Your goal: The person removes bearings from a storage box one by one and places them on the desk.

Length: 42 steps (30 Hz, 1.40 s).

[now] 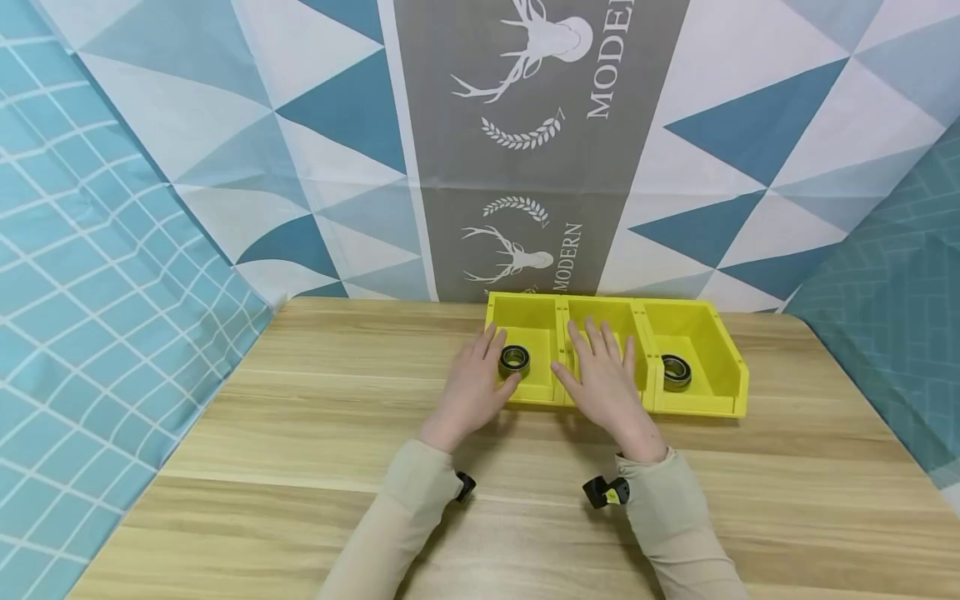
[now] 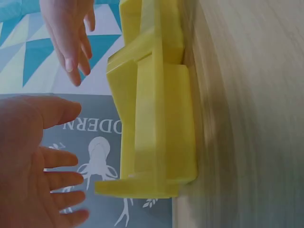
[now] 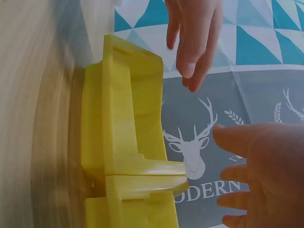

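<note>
A: Far left?
B: One blue cloth [image 1: 90, 250], white grid lines, hanging beside a wood-grain table [image 1: 300, 433].

A: Next, behind?
B: One backdrop [image 1: 337, 117] of blue and white triangles, with a grey panel [image 1: 517, 167] bearing stag heads and "MODERN".

A: Left arm?
B: One beige sleeve [image 1: 420, 483], a black wrist device [image 1: 465, 486] at its cuff. Left hand [image 1: 472, 379]: fingers extended, thumb apart, held above the left bin [image 1: 536, 396]; its own wrist view shows backdrop between fingertips and yellow wall.

A: Bin contents?
B: One black-rimmed bearing [image 1: 514, 372], lying flat on the floor of that bin, between the thumb and fingers as seen from the head.

A: Centre?
B: One middle bin [image 1: 600, 308], joined to its neighbours. Right hand [image 1: 603, 379]: fingers spread, palm down above it, blocking most of the interior; contents cannot be told.

A: Right arm?
B: A second wrist device [image 1: 606, 492], black with a yellow mark, then a second sleeve [image 1: 667, 492].

A: Right end?
B: One right bin [image 1: 697, 367]. A second bearing [image 1: 677, 384] lies inside, against the partition [image 1: 651, 367], which hides its left edge. Beyond the table, one teal cloth [image 1: 892, 292], brick-patterned.
</note>
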Each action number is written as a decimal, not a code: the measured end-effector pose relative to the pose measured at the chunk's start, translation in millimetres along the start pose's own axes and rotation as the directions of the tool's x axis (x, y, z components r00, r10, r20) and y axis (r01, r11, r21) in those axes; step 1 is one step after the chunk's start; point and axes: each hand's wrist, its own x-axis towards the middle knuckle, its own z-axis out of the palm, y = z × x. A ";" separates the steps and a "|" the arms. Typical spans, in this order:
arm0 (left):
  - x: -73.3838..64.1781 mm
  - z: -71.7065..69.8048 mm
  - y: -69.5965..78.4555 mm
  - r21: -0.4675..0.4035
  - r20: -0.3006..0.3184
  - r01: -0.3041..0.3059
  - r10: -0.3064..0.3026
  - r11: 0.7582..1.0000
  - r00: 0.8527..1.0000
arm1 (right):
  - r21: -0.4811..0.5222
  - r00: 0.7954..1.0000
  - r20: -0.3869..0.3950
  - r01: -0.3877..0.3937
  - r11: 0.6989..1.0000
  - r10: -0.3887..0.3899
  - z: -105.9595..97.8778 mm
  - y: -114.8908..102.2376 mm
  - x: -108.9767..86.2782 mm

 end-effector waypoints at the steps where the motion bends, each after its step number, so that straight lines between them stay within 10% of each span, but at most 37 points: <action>1: 1.1 0.9 0.5 0.000 -0.002 -0.012 0.012 1.000 1.000 | 0.001 1.000 0.001 0.002 1.000 -0.002 0.7 -0.1 0.2; 23: 50.8 25.0 3.2 0.232 0.109 -0.143 0.120 0.962 0.987 | -0.003 0.999 0.032 0.035 0.999 -0.034 13.5 1.6 3.8; 42: 69.3 28.9 7.9 0.452 0.255 -0.132 0.014 0.882 0.967 | -0.006 0.997 0.053 0.048 0.999 -0.047 18.6 3.8 5.7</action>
